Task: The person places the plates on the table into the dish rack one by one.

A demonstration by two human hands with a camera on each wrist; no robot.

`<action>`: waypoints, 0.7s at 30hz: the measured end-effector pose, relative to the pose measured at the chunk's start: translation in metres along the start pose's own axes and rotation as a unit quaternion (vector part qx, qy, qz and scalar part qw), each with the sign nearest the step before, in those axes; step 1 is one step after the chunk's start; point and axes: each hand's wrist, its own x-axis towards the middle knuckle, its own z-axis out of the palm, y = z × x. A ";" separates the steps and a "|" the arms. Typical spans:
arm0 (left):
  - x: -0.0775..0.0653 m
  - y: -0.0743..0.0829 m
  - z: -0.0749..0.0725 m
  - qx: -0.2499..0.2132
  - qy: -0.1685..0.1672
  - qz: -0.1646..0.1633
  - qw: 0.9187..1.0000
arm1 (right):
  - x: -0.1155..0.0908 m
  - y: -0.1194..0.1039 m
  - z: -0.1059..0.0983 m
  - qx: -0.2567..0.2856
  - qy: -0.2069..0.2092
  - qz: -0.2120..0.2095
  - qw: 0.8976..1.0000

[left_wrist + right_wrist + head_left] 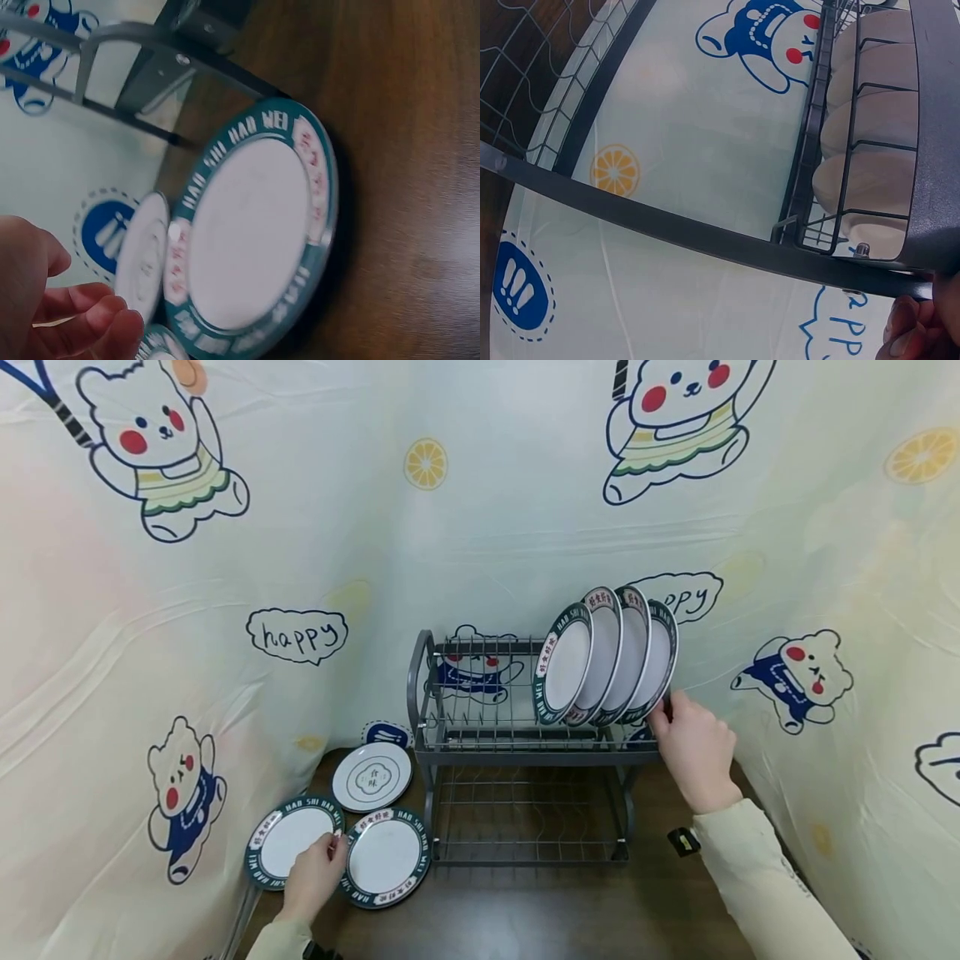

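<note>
My right hand (693,752) grips the right end of the grey dish rack (536,757), beside the plates; the right wrist view shows its fingers (904,330) curled at the end of the frame bar. Several green-rimmed plates (564,667) stand tilted in the right part of the upper tier. Over the tabletop, my left hand (311,872) holds nothing, its fingers loosely bent. It overlaps the left green-rimmed plate (288,843) in the head view. Another green-rimmed plate (251,232) lies just right of that hand, and a white plate (372,777) with a small emblem lies behind.
The rack's lower wire shelf (532,814) sits close over the dark wooden table (480,918). A light printed cloth (480,543) with bears and orange slices hangs behind the rack and along both sides.
</note>
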 end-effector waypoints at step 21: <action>-0.006 -0.061 0.033 -0.038 -0.125 -0.104 0.986 | 0.001 0.000 0.000 -0.009 0.008 0.000 1.000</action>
